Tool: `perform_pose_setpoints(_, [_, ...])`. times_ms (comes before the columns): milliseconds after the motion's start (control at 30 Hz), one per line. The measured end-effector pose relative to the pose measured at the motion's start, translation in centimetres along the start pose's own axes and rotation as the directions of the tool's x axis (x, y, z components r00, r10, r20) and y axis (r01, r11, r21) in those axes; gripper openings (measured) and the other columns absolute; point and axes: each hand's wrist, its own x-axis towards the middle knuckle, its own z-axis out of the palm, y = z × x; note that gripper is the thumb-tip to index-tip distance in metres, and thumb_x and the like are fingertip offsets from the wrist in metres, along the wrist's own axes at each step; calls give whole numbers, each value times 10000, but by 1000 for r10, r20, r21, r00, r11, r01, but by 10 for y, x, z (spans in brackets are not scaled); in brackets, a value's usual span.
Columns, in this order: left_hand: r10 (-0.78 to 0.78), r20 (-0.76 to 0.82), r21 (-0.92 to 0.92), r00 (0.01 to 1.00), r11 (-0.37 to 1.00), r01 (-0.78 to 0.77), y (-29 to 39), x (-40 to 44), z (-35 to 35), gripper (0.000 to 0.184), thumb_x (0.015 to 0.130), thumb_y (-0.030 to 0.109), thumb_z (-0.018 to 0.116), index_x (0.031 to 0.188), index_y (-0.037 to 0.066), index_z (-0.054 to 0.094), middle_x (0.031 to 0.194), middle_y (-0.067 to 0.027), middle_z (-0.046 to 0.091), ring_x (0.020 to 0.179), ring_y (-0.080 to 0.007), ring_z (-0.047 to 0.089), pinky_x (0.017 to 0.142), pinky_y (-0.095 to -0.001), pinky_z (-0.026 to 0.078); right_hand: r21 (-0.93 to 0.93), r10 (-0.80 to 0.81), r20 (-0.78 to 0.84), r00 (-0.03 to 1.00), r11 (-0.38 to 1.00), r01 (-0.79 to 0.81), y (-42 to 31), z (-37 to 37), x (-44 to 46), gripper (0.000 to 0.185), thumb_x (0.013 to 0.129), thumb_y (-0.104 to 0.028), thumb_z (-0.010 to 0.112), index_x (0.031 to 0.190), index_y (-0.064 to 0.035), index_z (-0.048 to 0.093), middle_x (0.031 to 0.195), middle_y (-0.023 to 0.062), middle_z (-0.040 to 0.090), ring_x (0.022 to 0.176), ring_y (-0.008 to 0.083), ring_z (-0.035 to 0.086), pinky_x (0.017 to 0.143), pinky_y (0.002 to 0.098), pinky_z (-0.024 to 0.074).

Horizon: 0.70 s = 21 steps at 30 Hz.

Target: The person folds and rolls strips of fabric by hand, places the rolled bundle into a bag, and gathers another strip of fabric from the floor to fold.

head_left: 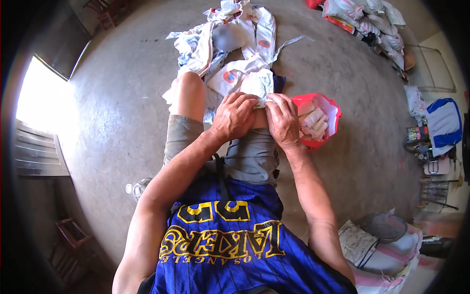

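A white piece of cloth or thin sheeting [261, 83] lies over my right knee. My left hand [235, 116] is on its near edge with fingers curled, and my right hand [283, 118] pinches the same edge at the right corner. The edge looks folded or rolled between my fingertips, though my fingers partly hide it. Just right of my right hand stands a red basket [337, 116] holding several pale rolled pieces [313, 122]. Past my knees, a heap of white printed strips [257, 41] with orange and blue marks spreads on the floor.
Grey concrete floor [122, 98] surrounds me. Stuffed white sacks [369, 19] lie at the far right, and more bags [382, 240] sit at the near right. A blue and white bag [444, 127] is by the right wall. Wooden stools [73, 235] stand at left.
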Motion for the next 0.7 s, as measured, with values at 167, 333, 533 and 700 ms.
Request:
perform_pose_setpoints(167, [19,-38,1,999,1000,-19,-3,2,-1,303,829,96,748,1125,66,691,1200,-86,716,1129,-323,664,962,-454,532,103,42,-12,999,994,-41,-9,-5,-2,219,891,-8,706,1101,-2,644,1270,124,653,1178,349,616,1008,471,503])
perform_pose_setpoints(333, [25,-32,-82,999,996,-28,2,-4,-4,267,823,57,759,1085,60,706,1071,-105,725,1009,-326,682,886,-431,560,186,87,-9,996,979,-84,-18,-14,-12,277,878,5,716,1147,-16,654,1246,128,665,1154,352,625,995,470,506])
perform_pose_setpoints(533, [-137,-19,-196,990,972,130,5,-8,-5,268,842,63,789,1096,49,704,970,-120,723,889,-308,692,800,-397,575,181,131,-40,991,976,-122,-15,-4,-23,305,905,-28,729,1204,-28,667,1102,128,714,1071,338,663,945,455,527])
perform_pose_setpoints(700, [-363,88,-281,928,884,373,5,-4,-4,300,889,129,807,1147,25,694,939,-114,726,810,-193,691,755,-353,575,208,289,-63,955,940,-271,-21,-2,-21,283,946,-69,726,1218,-20,665,1075,148,711,1027,351,673,900,453,536])
